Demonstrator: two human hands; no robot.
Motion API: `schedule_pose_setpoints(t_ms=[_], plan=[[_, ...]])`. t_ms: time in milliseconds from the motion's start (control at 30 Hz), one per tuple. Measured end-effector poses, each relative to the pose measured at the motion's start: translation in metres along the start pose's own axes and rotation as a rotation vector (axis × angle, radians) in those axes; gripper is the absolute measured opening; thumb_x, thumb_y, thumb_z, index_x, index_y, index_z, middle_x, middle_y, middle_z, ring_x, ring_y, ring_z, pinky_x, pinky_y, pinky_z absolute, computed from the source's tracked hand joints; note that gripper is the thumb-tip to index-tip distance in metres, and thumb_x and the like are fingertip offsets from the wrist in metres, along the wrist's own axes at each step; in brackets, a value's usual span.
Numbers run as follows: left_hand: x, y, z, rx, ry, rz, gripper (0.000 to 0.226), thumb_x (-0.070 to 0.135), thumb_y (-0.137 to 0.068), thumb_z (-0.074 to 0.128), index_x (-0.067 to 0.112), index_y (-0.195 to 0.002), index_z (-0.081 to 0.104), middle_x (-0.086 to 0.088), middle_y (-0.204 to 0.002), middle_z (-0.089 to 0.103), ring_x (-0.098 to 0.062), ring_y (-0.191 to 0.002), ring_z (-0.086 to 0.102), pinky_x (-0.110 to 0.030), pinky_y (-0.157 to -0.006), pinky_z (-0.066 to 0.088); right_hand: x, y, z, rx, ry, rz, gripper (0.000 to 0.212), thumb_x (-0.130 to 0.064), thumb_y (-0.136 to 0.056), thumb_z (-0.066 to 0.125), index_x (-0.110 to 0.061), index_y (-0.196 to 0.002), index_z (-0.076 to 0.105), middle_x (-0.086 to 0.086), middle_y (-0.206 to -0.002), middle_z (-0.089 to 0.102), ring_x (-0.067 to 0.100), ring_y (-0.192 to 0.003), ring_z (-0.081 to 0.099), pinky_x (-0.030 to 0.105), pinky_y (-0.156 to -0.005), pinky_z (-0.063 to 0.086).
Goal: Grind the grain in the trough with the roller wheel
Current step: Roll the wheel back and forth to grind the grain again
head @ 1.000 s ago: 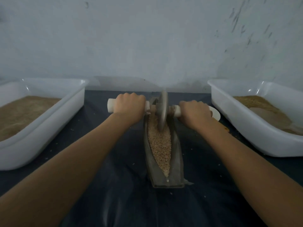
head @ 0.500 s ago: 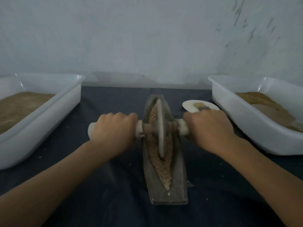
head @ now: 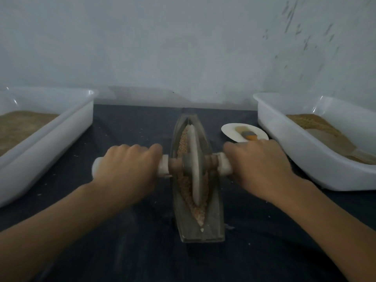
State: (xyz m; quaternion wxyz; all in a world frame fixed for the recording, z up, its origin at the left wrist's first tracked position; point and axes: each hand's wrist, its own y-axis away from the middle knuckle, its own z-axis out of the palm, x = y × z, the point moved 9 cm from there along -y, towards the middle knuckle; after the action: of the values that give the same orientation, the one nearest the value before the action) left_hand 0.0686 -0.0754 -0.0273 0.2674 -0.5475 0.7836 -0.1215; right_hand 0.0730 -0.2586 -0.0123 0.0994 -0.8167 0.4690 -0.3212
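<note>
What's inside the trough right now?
The trough holds tan grain along its channel, with the roller wheel standing upright in it. The grain directly beneath the wheel's edge is covered, so its state cannot be seen.

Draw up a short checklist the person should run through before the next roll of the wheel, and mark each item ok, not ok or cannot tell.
1. Left hand has a full grip on the axle handle: ok.
2. Right hand has a full grip on the other handle: ok.
3. Roller wheel sits upright inside the trough: ok.
4. Grain lies in the wheel's path, near and far: ok.
5. Trough is fixed against sliding on the dark cloth: cannot tell.
6. Small plate is clear of the right hand: cannot tell.
</note>
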Motion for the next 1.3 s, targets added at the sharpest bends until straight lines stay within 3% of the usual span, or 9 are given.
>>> schedule_pose_setpoints(t_ms=[133,267,400,600,733,833,967,1100,1300], plan=[[0.005,0.013,-0.013,-0.077,-0.052,0.031,0.052,0.037,-0.058,0.078,0.029,-0.068,0.028,0.012,-0.047,0.026,-0.006,-0.038,0.015,-0.019,-0.044,0.011,0.000,0.015,-0.005,-0.054,-0.068,0.009,0.048,-0.039,-0.045,0.086,-0.024,-0.062,0.044,-0.007,-0.045,0.047,0.017,-0.036,0.046,0.018,-0.050,0.001],[-0.001,-0.030,0.007,-0.043,-0.105,-0.092,0.029,0.034,-0.080,0.060,0.026,-0.078,0.032,0.006,-0.064,0.045,-0.021,-0.055,0.049,-0.031,-0.053,0.027,0.014,-0.012,0.042,-0.084,-0.108,0.108,0.038,-0.046,-0.071,0.071,-0.025,-0.072,0.039,-0.009,-0.054,0.031,0.024,-0.063,0.059,0.023,-0.046,0.012],[-0.016,-0.081,0.033,-0.039,-0.062,-0.126,0.022,0.028,-0.082,0.059,0.021,-0.080,0.038,-0.004,-0.080,0.061,-0.031,-0.073,0.060,-0.034,-0.058,0.029,0.034,-0.050,0.074,-0.051,-0.141,0.225,0.028,-0.042,-0.081,0.061,-0.023,-0.076,0.041,0.001,-0.069,0.057,0.026,-0.063,0.056,0.030,-0.052,0.034],[-0.018,-0.075,0.037,-0.091,0.005,-0.155,0.022,0.030,-0.083,0.058,0.023,-0.084,0.037,0.000,-0.084,0.062,-0.027,-0.074,0.060,-0.033,-0.060,0.033,0.027,-0.050,0.055,-0.032,-0.074,0.205,0.025,-0.040,-0.083,0.063,-0.020,-0.084,0.048,0.002,-0.075,0.062,0.024,-0.060,0.052,0.029,-0.050,0.028],[-0.007,-0.008,0.014,-0.134,0.035,-0.131,0.037,0.043,-0.078,0.061,0.033,-0.076,0.025,0.010,-0.060,0.038,-0.010,-0.050,0.037,-0.029,-0.050,0.026,0.001,-0.007,-0.001,0.040,-0.040,0.023,0.048,-0.029,-0.041,0.088,-0.020,-0.065,0.048,-0.001,-0.050,0.051,0.021,-0.040,0.047,0.019,-0.048,0.001],[0.004,0.020,-0.011,-0.060,0.028,-0.004,0.057,0.045,-0.056,0.078,0.034,-0.072,0.025,0.012,-0.052,0.028,-0.006,-0.041,0.022,-0.023,-0.043,0.018,-0.003,0.013,-0.024,0.078,-0.102,-0.011,0.056,-0.021,-0.023,0.088,-0.020,-0.058,0.045,-0.002,-0.043,0.045,0.019,-0.032,0.041,0.016,-0.052,-0.002],[-0.006,0.000,0.012,-0.150,0.018,-0.124,0.038,0.042,-0.078,0.059,0.032,-0.073,0.022,0.011,-0.059,0.032,-0.011,-0.048,0.029,-0.029,-0.052,0.029,0.005,0.000,0.008,-0.017,-0.073,0.038,0.048,-0.025,-0.040,0.088,-0.020,-0.061,0.044,0.000,-0.046,0.049,0.024,-0.039,0.049,0.020,-0.046,0.010],[-0.021,-0.054,0.039,-0.102,0.051,-0.189,0.026,0.033,-0.084,0.055,0.026,-0.079,0.031,0.005,-0.072,0.050,-0.025,-0.065,0.053,-0.034,-0.060,0.039,0.026,-0.053,0.059,-0.066,-0.032,0.150,0.039,-0.039,-0.075,0.069,-0.026,-0.075,0.032,0.001,-0.072,0.060,0.028,-0.064,0.058,0.031,-0.053,0.034],[-0.025,-0.092,0.045,-0.086,-0.012,-0.158,0.024,0.029,-0.082,0.061,0.022,-0.084,0.038,-0.003,-0.087,0.063,-0.026,-0.072,0.055,-0.034,-0.061,0.033,0.037,-0.071,0.073,-0.060,-0.084,0.251,0.031,-0.035,-0.082,0.064,-0.025,-0.080,0.036,0.002,-0.076,0.062,0.026,-0.063,0.052,0.032,-0.055,0.027]])
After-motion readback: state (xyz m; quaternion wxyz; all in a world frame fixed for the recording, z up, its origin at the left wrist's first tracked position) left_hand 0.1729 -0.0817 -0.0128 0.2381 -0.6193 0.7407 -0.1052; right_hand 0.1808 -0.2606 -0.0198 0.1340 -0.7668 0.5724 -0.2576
